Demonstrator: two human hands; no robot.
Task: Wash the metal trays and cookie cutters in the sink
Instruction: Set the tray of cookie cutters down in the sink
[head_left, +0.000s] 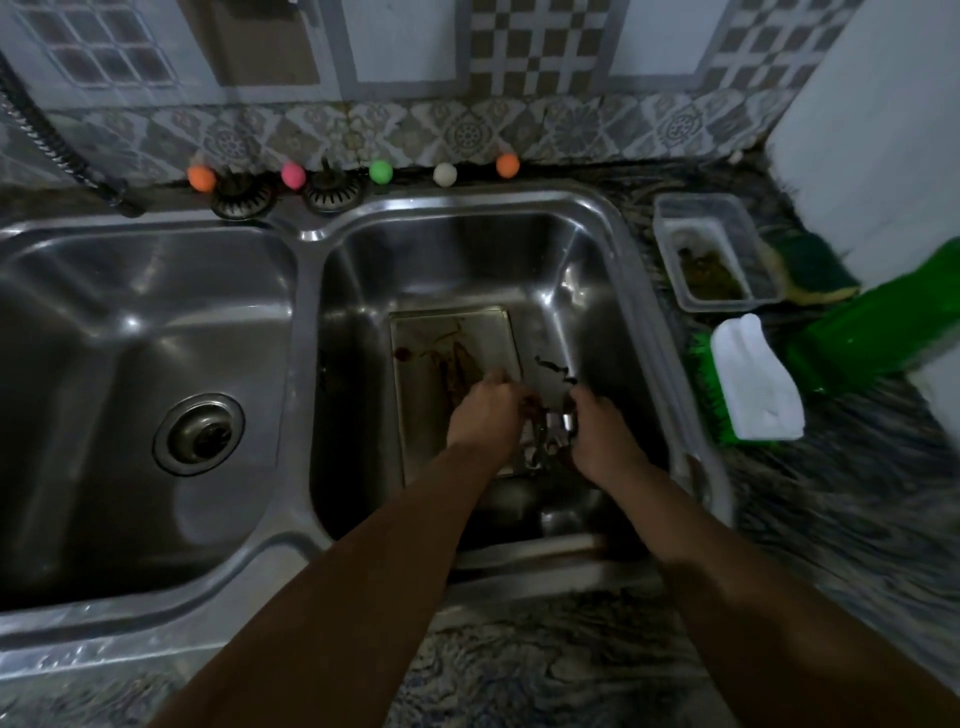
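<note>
A rectangular metal tray (452, 343) lay flat on the bottom of the right-hand sink basin (587, 260), its surface smeared with brown stains and a dark red spot near its left edge. At its near right corner sat a cluster of small shiny cookie cutters (550, 434), their shapes too blurred to tell.

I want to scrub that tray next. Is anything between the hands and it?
Only the cookie cutters, held between the left hand and right hand over the tray's near end. Its far end lies bare in the sink.
</note>
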